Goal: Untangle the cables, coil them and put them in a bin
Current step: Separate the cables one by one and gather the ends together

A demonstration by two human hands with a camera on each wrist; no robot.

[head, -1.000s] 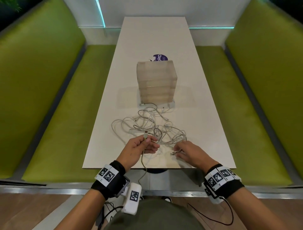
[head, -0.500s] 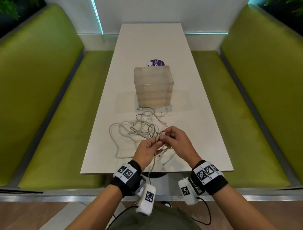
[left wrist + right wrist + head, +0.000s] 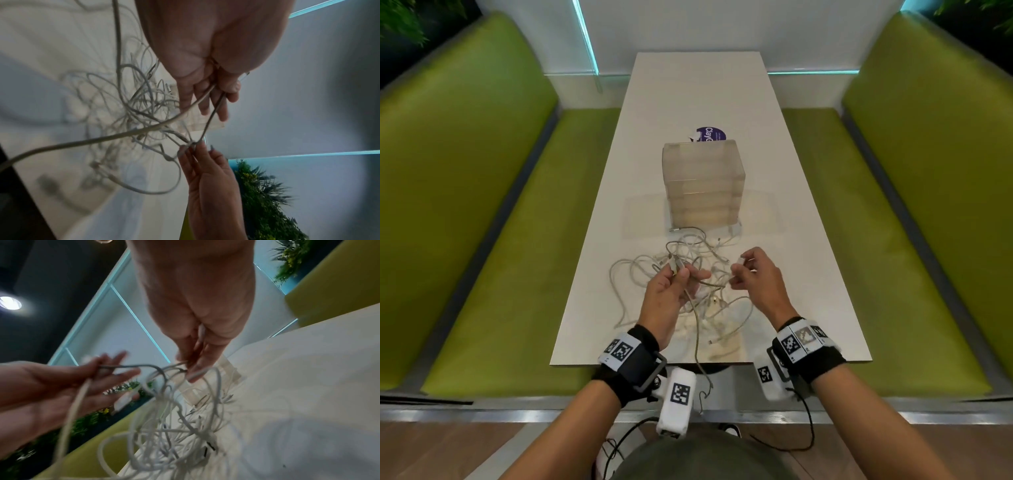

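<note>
1. Now the hands have drawn apart above the surface [image 3: 808, 240]; half a second ago they met over one connector.
2. The left hand [image 3: 671, 291] pinches a beige cable [image 3: 697, 329] that trails off the near edge.
3. The right hand [image 3: 756, 277] pinches a white connector [image 3: 740, 260].
4. The tangle of cables [image 3: 688, 260] lies just before the clear bin stack [image 3: 703, 185]; judging by this, separation has only begun.

A white table [image 3: 681, 96] carries tangled cables [image 3: 640, 270], a translucent bin [image 3: 703, 185] and a purple sticker [image 3: 710, 133].
</note>
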